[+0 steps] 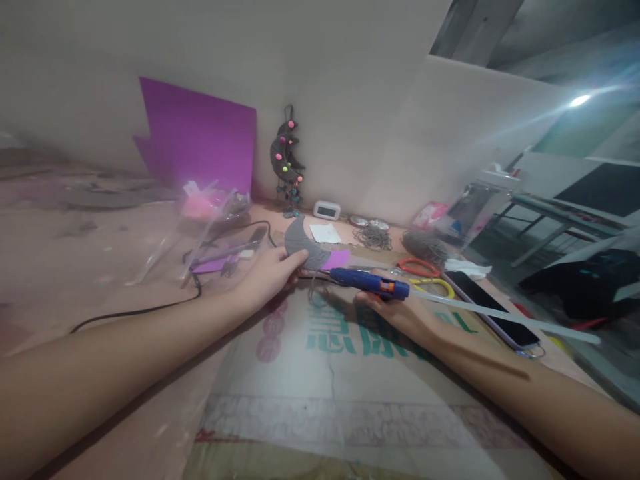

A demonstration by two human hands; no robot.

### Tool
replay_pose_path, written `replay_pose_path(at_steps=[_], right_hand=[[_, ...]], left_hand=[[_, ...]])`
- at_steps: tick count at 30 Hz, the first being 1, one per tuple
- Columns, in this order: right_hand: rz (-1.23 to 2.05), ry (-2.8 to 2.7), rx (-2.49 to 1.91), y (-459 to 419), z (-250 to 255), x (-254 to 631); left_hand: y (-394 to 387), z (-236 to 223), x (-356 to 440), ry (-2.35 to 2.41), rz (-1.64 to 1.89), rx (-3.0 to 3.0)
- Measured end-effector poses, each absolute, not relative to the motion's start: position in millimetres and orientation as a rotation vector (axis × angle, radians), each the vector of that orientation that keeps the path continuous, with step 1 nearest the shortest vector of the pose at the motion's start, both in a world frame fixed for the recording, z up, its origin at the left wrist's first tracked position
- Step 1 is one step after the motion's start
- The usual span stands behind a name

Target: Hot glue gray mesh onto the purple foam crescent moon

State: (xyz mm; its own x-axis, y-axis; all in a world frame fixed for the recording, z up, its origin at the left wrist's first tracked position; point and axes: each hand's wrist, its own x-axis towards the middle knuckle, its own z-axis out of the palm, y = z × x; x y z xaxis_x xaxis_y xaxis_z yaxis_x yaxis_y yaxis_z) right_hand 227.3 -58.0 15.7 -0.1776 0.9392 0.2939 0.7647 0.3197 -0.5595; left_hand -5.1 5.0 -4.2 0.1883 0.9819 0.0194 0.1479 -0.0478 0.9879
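My left hand pinches a grey yarn-wrapped crescent moon by its lower edge, thumb on top. A loose loop of grey yarn hangs beneath it. In my right hand is a blue glue gun with an orange trigger. Its nozzle points left and meets or nearly meets the crescent's lower edge; I cannot tell whether they touch. From the back of the gun a long translucent glue stick sticks out over my right forearm. A scrap of purple paper lies just behind the nozzle.
A decorated dark crescent and purple card are against the wall. Behind my hands are a small white clock and grey yarn. Orange-handled scissors and a phone lie right. A black cord runs left.
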Motion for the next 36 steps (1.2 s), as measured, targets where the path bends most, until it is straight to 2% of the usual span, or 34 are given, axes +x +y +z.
replay_pose_path(at_steps=[36], right_hand=[[0.344,-1.993,-1.509,-59.5,16.0,230.9]], left_hand=[[6.1,-7.3,-6.0,1.107,1.014,1.422]])
